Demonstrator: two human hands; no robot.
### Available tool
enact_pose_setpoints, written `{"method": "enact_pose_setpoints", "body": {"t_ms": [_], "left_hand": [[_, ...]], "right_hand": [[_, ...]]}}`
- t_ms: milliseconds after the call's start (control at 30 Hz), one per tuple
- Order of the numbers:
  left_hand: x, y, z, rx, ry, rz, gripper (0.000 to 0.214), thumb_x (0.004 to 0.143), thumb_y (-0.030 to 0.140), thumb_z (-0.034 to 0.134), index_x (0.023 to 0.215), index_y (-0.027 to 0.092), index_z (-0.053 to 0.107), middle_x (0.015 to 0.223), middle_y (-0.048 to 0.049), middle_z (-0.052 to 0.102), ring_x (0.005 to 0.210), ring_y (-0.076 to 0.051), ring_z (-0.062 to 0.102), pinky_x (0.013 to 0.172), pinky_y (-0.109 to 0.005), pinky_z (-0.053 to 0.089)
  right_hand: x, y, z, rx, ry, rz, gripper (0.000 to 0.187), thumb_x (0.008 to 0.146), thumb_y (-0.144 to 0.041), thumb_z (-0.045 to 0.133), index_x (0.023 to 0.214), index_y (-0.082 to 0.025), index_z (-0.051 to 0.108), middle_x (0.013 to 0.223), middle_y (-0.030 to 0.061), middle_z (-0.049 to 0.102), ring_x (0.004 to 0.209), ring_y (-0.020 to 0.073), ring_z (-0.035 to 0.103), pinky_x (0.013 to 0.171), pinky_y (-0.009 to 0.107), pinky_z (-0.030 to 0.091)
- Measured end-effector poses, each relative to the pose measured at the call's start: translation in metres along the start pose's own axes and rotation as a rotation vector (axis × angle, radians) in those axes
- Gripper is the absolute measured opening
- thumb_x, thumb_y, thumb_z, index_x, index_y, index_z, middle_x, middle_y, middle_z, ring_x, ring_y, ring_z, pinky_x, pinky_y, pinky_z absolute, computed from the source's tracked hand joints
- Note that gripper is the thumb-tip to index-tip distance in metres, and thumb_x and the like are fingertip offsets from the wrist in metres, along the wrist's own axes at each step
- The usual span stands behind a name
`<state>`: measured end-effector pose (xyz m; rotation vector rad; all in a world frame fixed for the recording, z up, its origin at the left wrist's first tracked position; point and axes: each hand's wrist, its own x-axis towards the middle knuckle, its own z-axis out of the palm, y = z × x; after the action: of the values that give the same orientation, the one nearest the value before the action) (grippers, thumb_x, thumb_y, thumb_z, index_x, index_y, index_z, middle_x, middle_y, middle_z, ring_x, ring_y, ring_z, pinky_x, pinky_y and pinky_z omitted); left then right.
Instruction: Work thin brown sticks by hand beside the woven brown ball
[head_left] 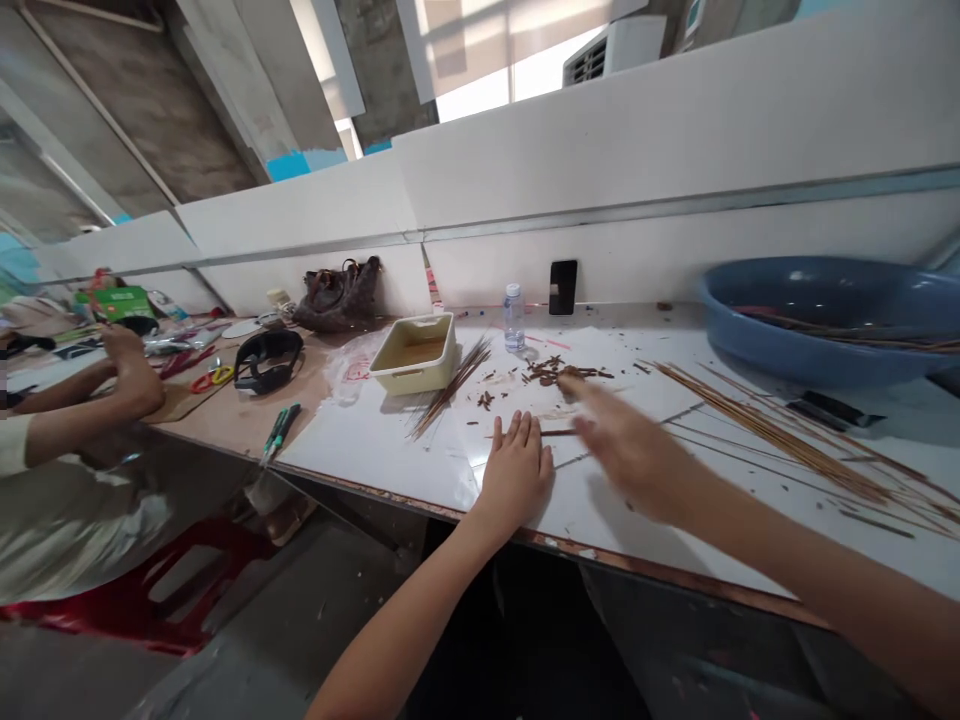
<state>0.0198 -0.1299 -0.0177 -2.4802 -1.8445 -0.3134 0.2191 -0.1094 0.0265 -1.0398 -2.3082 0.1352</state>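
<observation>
My left hand (517,475) rests flat on the white tabletop (375,470) near its front edge, holding nothing. A thin brown stick (559,432) lies just beyond its fingertips. My right hand (630,450) is blurred by motion, extended with nothing visible in it, just below a heap of dark brown scraps (559,372). A fan of thin cane sticks (450,392) lies to the left of the scraps. A longer spread of sticks (772,440) stretches across the table to the right, beyond my right forearm.
A cream tray (415,352), a water bottle (514,318) and a black phone (563,287) stand along the back. A blue basin (817,320) holds sticks at right. At left, a co-worker's hand (131,370) is near scissors (212,376), green-handled tools (279,430) and a handbag (337,295).
</observation>
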Motion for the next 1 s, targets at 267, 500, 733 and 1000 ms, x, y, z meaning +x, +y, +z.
{"method": "enact_pose_setpoints", "body": {"t_ms": [267,500,733,1000], "left_hand": [[0.014,-0.010,-0.009,0.068,-0.137,0.037,0.066,0.114,0.033,0.034,0.177,0.014,0.032,0.183,-0.0156,0.031,0.173,-0.033,0.023,0.141,-0.065,0.014],[-0.014,-0.005,0.005,0.055,-0.077,0.055,0.065,0.116,0.035,0.029,0.175,0.008,0.035,0.182,-0.0154,0.033,0.172,-0.029,0.027,0.140,-0.050,0.026],[0.016,-0.005,-0.007,0.040,-0.123,-0.047,0.066,0.114,0.034,0.032,0.173,0.006,0.038,0.180,-0.0177,0.035,0.171,-0.030,0.028,0.142,-0.054,0.020],[-0.019,-0.001,0.004,0.026,-0.058,-0.009,0.066,0.117,0.042,0.029,0.173,0.009,0.040,0.179,-0.0160,0.038,0.170,-0.029,0.031,0.142,-0.056,0.018]], "right_hand": [[0.017,0.001,0.065,-0.108,-0.409,0.121,0.099,0.112,-0.074,0.017,0.173,0.003,0.033,0.180,0.0270,0.030,0.171,0.0373,0.024,0.140,0.056,0.022],[-0.020,0.001,0.069,-0.131,-0.354,0.054,0.092,0.113,-0.072,0.030,0.175,-0.004,0.034,0.180,0.0259,0.031,0.169,0.0394,0.031,0.138,0.058,0.028],[0.018,0.012,0.060,-0.160,-0.473,0.064,0.083,0.116,-0.062,0.028,0.175,-0.005,0.034,0.176,0.0266,0.039,0.167,0.0395,0.036,0.136,0.061,0.030],[-0.019,0.003,0.062,-0.174,-0.414,0.028,0.094,0.114,-0.071,0.025,0.173,0.001,0.037,0.178,0.0295,0.032,0.168,0.0386,0.031,0.138,0.058,0.028]]}}
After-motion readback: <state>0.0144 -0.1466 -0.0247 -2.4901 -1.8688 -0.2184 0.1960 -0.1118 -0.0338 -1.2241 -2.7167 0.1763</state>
